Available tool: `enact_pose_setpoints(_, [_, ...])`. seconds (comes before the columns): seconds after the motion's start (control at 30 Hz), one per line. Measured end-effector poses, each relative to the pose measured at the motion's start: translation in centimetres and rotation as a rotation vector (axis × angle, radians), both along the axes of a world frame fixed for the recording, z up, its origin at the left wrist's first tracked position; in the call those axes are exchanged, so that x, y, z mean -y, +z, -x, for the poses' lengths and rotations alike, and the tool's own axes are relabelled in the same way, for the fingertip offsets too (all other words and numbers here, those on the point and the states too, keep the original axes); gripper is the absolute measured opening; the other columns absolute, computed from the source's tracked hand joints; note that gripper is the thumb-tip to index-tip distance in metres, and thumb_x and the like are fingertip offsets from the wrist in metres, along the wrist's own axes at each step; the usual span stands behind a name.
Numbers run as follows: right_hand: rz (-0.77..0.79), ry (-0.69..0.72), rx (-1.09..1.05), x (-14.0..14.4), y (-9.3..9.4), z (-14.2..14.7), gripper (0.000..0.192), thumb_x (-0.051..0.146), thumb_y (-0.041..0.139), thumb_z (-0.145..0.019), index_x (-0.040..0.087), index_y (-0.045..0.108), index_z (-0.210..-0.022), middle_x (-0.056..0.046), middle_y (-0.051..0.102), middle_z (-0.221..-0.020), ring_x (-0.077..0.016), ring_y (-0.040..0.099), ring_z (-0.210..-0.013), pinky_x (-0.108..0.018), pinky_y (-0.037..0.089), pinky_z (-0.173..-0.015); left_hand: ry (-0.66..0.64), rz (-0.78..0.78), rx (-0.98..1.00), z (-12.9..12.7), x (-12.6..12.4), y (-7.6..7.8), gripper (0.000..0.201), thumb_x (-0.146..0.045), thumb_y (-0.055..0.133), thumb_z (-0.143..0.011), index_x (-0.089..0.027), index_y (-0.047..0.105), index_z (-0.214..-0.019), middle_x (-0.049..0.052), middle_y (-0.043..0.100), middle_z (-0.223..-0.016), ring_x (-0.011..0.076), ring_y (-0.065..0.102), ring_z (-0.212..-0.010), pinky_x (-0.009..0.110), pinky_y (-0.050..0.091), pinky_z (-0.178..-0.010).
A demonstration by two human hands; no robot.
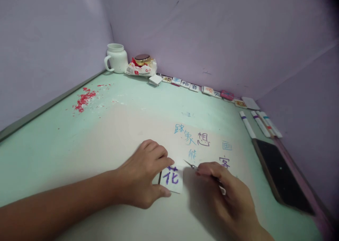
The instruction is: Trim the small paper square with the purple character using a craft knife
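A white square block [178,185] with a purple Chinese character on its face lies on the pale sheet. My left hand [148,174] grips it by the left side, thumb at the lower edge and fingers at the upper edge. My right hand [227,191] is closed round a slim craft knife [193,166], held like a pen. The thin metal tip points up and left, a little right of the block and apart from it. Most of the knife's handle is hidden by my fingers.
Characters in blue and purple [203,139] mark the sheet. A dark phone [283,174] and several white markers [247,124] lie at right. Along the wall stand a white mug [117,59], a jar [143,59] on a crumpled wrapper and small lettered blocks [194,87]. Red crumbs [85,99] lie left.
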State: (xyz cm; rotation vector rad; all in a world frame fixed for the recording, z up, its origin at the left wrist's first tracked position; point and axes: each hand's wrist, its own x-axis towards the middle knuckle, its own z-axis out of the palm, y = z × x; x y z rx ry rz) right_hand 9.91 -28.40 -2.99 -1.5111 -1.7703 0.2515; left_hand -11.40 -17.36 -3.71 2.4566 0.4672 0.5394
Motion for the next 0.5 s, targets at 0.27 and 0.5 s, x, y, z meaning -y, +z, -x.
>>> enact_pose_setpoints(0.27, [0.371, -0.009, -1.047, 1.0, 1.0, 1.5, 0.022, 0.029, 0.057, -0.092, 0.032, 0.068, -0.111, -0.002, 0.069, -0.091, -0.0104, 0.062, -0.068, -0.023, 0.053, -0.067, 0.067, -0.131, -0.049, -0.2, 0.3, 0.2, 0.061, -0.048, 0.081, -0.068, -0.009, 0.059, -0.109, 0.010, 0.058, -0.090, 0.0254, 0.049, -0.082, 0.044, 0.037, -0.084])
enact_pose_setpoints(0.5, [0.331, 0.026, -1.088, 0.3, -0.2, 1.0, 0.034, 0.026, 0.071, -0.080, 0.031, 0.070, -0.114, -0.005, 0.071, -0.090, -0.0136, 0.066, -0.068, -0.025, 0.056, -0.062, 0.113, -0.142, 0.014, 0.2, 1.1, -0.2, 0.061, -0.054, 0.061, -0.084, -0.012, 0.046, -0.126, 0.008, 0.061, -0.086, 0.0248, 0.054, -0.078, 0.047, 0.035, -0.090])
